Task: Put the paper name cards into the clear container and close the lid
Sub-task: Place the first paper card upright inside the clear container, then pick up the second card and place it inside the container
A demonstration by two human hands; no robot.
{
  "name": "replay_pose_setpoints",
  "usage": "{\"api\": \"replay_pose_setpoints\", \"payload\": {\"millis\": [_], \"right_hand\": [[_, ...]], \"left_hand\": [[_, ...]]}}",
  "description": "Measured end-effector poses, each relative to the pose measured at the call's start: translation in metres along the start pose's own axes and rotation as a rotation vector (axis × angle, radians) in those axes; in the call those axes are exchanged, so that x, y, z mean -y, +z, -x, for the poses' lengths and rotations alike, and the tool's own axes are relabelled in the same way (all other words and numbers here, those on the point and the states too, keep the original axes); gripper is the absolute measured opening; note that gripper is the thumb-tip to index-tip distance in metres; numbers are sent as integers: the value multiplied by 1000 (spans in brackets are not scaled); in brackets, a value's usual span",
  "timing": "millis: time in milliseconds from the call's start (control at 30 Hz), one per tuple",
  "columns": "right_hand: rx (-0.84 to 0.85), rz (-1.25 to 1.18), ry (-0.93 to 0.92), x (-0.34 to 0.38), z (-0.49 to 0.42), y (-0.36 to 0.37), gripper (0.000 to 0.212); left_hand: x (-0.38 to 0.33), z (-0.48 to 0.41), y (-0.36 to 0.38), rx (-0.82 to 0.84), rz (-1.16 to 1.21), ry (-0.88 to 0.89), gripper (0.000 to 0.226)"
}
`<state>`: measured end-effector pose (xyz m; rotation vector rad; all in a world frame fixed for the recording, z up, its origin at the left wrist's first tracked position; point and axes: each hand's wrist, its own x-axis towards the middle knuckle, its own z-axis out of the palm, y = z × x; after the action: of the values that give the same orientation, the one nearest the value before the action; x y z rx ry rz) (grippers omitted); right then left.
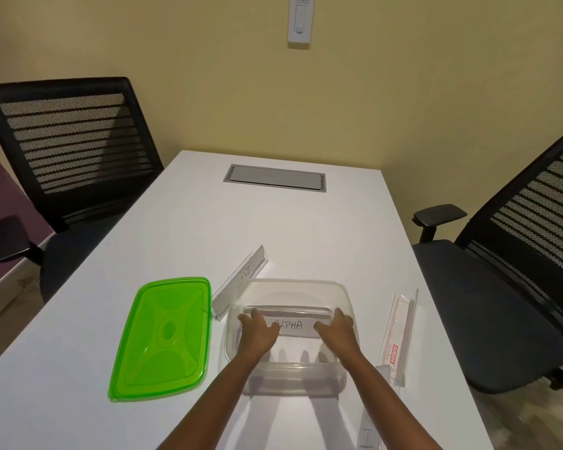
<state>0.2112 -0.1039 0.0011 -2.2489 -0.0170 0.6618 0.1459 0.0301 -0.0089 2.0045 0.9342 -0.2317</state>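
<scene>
Clear container (346, 297): sits open on the white table (208, 228), near the person's edge, with both forearms reaching down into it.
ALPHA card (291, 325): a name card marked "ALPHA" lies inside the container, towards its far wall, writing facing the camera.
Left hand (259, 332): inside the container, fingers laid over the left end of the ALPHA card and covering its first letter; it appears to hold that end, though the container wall blurs the contact.
Right hand (335, 329): inside the container, fingers curled on the right end of the same card.
Green lid (160, 332): off the container, lying flat on the table just to its left.
Second card (241, 280): a name card in a clear holder leans tilted at the container's far left corner, between lid and container (its lettering is partly hidden).
Clear holder (397, 336): lies on the table right of the container, red label showing.
Chairs: one black mesh chair (72, 151) on the left, another (517, 254) on the right.
</scene>
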Motion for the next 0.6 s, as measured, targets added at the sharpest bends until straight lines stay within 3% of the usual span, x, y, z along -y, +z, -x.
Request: {"api": "replay_pose_setpoints", "payload": {"millis": [233, 433, 500, 600], "right_hand": [[-219, -163, -292, -18, 40, -34, 31], [-362, -180, -247, -64, 71, -52, 28], [-363, -173, -162, -81, 79, -51, 30], [-311, -134, -41, -102, 89, -46, 37]], "left_hand": [[4, 44, 20, -230, -62, 420, 51], [14, 100, 52, -291, -308, 904, 52], [23, 114, 66, -217, -357, 933, 55], [39, 128, 85, -117, -402, 837, 59]]}}
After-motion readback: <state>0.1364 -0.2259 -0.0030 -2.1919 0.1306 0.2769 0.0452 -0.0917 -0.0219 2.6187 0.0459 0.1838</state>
